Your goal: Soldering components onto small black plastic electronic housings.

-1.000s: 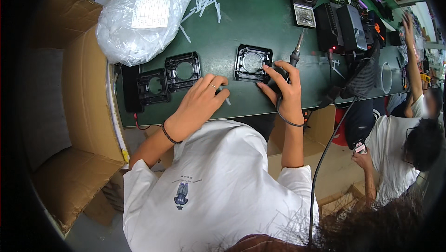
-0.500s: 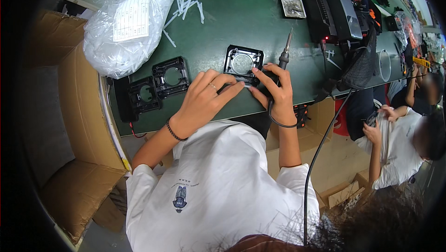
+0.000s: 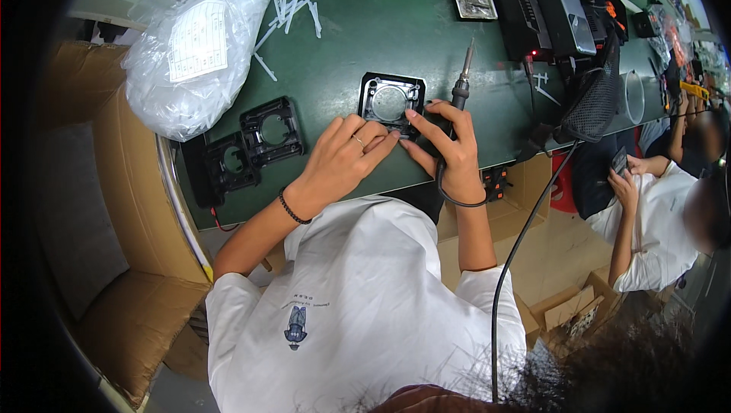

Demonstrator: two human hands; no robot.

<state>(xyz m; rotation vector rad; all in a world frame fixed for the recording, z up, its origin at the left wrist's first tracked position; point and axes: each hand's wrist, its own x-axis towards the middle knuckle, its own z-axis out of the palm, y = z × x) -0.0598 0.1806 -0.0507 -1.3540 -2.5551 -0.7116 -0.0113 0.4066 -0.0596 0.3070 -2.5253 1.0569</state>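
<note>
head: half-curled hands (image 3: 339,153) on black frame (image 3: 368,98)

You are wearing a white shirt (image 3: 396,291) with a blue figure print (image 3: 296,326) and a black beaded bracelet (image 3: 295,208), while your black frame (image 3: 393,78) and dark-handled iron (image 3: 461,92) are contrasting with the green table (image 3: 335,47). The bag (image 3: 237,70) is showing cloudy white with a grid-lined white label (image 3: 199,40), the strips (image 3: 314,19) are looking whitish, the box (image 3: 156,200) is displaying brown, and the black station's (image 3: 520,13) light (image 3: 534,53) is glowing red.
</note>
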